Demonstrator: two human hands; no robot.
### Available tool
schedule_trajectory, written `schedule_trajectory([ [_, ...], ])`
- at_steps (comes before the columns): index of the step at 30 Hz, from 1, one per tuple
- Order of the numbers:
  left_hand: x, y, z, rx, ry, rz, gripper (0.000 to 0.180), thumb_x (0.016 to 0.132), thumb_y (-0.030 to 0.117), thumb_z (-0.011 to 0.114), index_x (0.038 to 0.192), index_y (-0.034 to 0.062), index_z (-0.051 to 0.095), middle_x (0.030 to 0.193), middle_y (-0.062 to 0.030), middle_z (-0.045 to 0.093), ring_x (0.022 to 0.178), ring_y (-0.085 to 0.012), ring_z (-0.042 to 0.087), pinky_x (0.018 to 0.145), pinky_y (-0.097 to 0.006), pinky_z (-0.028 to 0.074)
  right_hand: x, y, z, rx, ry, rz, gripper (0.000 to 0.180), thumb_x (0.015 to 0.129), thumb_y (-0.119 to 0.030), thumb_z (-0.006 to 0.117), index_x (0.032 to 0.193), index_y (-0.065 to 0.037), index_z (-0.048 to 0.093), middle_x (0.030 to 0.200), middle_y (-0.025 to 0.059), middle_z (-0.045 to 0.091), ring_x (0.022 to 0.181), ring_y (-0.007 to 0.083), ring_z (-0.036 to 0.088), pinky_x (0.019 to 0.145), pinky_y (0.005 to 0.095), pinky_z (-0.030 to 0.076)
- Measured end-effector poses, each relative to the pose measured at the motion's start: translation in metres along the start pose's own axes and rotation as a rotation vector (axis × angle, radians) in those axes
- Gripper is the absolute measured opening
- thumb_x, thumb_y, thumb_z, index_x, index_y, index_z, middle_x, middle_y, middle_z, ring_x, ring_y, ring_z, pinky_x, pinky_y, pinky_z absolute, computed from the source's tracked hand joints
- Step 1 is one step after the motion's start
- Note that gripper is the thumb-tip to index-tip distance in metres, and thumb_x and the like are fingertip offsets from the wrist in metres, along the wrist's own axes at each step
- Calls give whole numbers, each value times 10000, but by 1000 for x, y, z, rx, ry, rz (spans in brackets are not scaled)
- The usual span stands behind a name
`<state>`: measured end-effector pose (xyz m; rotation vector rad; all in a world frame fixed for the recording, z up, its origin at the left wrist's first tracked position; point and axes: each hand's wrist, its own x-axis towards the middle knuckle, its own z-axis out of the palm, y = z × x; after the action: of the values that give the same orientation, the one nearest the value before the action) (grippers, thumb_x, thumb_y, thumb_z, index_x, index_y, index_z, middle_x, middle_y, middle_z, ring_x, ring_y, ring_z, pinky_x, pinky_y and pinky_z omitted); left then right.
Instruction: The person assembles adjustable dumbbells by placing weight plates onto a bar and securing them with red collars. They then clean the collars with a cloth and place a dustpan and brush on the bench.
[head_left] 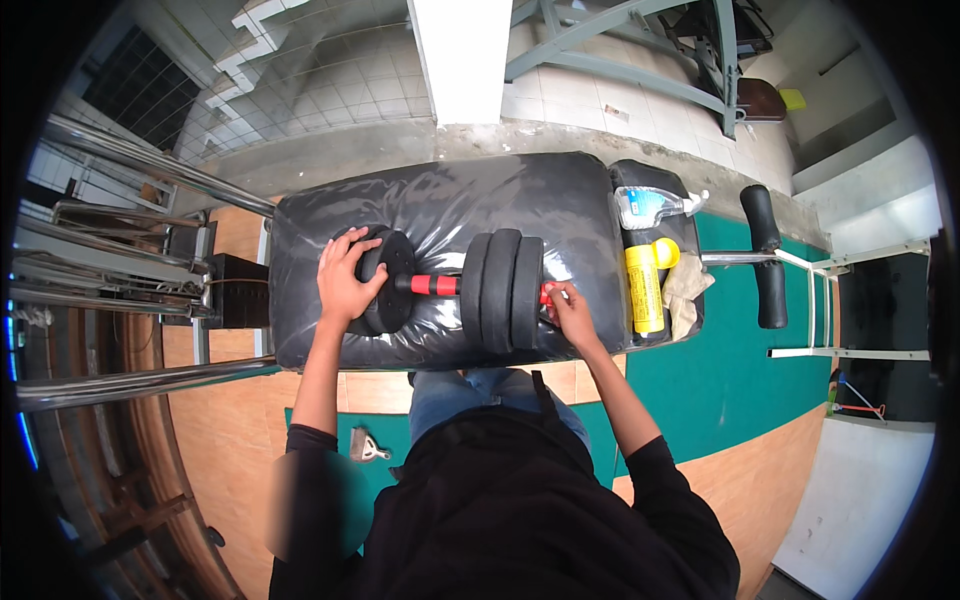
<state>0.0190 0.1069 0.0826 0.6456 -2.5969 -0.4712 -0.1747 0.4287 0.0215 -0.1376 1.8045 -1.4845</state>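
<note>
A dumbbell (pixel 436 285) with black round plates and a red-and-black grip lies across a padded black bench (pixel 330 200) wrapped in shiny plastic. My left hand (pixel 347 275) holds the left stack of plates, its fingers over the rim and the thumb against the inner plate. At the other end, several thick plates (pixel 500 290) sit side by side. The fingers of my right hand (pixel 571 312) are pinched on a small red end collar (pixel 547 293) just outside those plates. My fingers hide part of the collar.
On the bench's right end are a clear spray bottle (pixel 648 207), a yellow canister (pixel 645 290) and a crumpled beige cloth (pixel 685 292). Black foam rollers (pixel 764 255) stick out farther right. Chrome rails (pixel 150 383) flank the left end. A small brush (pixel 368 445) lies on the green mat.
</note>
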Motion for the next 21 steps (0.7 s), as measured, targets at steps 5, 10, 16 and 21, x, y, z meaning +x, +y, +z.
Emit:
schedule_trajectory([
  [5,2,3,-1,16,3,32,354,720,208,695,1068,145,673,1243,-39,590,1245,-254,503,1086,-454,328,23,-19,-24,286,-227,489,346,936,-385,589,829,-58,543,573,-4,468,442,55,390,399,228,293],
  [10,-1,1,-4,9,3,24,353,719,202,695,1066,141,674,1247,-38,589,1243,-255,506,1087,-454,328,-5,-8,-12,-403,-78,-252,343,1000,-292,482,1262,-71,492,723,74,594,624,197,589,625,308,483],
  [16,1,2,-1,-9,8,20,359,711,244,692,1061,164,679,1246,-17,581,1256,-231,493,1098,-465,311,-4,13,-14,-592,-45,-514,361,978,-251,522,1283,-65,467,961,183,663,858,339,651,772,386,497],
  [21,1,2,-2,-6,-3,8,354,715,240,692,1059,161,678,1252,-20,581,1256,-234,495,1099,-465,311,-1,5,7,-467,88,-125,414,994,-391,446,1094,-3,549,752,134,632,696,270,628,684,341,475],
])
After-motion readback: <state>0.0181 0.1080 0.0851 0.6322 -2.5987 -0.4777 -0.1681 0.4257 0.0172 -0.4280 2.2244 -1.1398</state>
